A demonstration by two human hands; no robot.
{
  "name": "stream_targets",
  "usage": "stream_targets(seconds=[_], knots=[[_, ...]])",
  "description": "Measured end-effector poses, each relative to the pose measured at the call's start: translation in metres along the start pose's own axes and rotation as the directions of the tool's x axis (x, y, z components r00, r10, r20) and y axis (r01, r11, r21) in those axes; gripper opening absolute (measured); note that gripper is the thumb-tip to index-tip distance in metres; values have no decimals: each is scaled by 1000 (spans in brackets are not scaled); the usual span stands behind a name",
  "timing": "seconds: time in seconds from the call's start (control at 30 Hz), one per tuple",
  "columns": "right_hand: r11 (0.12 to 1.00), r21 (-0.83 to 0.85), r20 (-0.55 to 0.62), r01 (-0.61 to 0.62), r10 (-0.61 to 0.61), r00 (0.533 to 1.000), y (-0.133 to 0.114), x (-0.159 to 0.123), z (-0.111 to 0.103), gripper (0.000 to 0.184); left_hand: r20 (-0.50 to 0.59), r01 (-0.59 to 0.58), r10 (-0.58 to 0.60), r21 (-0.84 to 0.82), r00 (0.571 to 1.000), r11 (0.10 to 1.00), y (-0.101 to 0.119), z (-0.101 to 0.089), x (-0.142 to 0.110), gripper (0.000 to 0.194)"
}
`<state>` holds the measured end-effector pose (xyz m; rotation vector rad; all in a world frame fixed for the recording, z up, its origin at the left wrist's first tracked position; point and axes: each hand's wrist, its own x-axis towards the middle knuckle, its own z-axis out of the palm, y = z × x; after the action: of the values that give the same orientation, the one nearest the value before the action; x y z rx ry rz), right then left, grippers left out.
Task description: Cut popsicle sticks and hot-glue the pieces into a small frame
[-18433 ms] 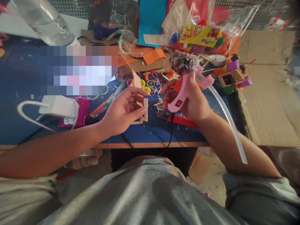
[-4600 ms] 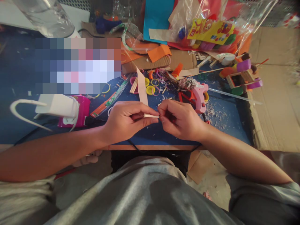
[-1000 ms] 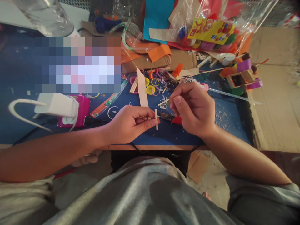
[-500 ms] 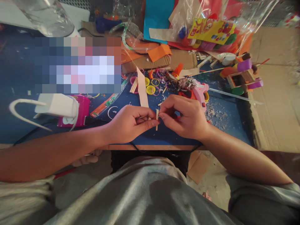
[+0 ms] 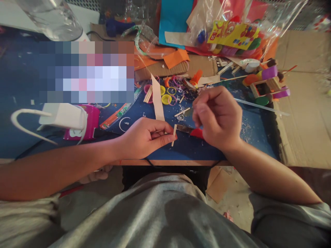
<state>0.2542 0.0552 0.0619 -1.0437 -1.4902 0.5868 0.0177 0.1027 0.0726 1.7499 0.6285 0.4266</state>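
My left hand (image 5: 148,137) pinches a short wooden stick (image 5: 174,135) between thumb and fingers, above the blue table near its front edge. My right hand (image 5: 219,117) is raised to the right, apart from the stick, with its fingers curled in towards the thumb. Whether anything small is between those fingers is hidden. Below and left of it lies a pair of scissors (image 5: 198,133) with red handles, its blades pointing at the stick. A strip of pale paper (image 5: 157,98) lies just beyond my left hand.
Rubbery rings, stick pieces (image 5: 182,112) and paper scraps litter the table (image 5: 139,151). At left stand a magenta box (image 5: 89,120) with a white plug (image 5: 60,115) and a bottle (image 5: 55,20). A small wooden model with coloured wheels (image 5: 266,84) sits right, beside cardboard (image 5: 302,103).
My right hand has moved away from the stick, up and to the right, uncovering the scissors and now covering the pink glue gun. My left hand keeps the stick, slightly tilted.
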Motion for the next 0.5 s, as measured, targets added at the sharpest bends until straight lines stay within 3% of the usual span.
stream_targets(seconds=[0.07, 0.13, 0.27, 0.4, 0.5], knots=[[1000, 20, 16, -18, 17, 1000, 0, 1, -3, 24, 3, 11, -11, -22, 1000, 1000, 0, 0, 0, 26], [1000, -19, 132, 1, 1, 991, -2, 3, -5, 26, 0, 12, -12, -31, 1000, 999, 0, 0, 0, 28], [981, -122, 331, 151, -103, 938, -6, 2, -4, 28, -21, -8, 7, -33, 1000, 999, 3, -1, 2, 35], [965, -137, 320, 223, -169, 932, -6, 2, 0, 13, -14, -21, 21, -24, 1000, 999, 3, -2, 3, 28], [963, -149, 311, 223, -168, 935, -7, 2, 0, 13, -7, -24, 24, -2, 1000, 1000, 1, -2, 1, 24]])
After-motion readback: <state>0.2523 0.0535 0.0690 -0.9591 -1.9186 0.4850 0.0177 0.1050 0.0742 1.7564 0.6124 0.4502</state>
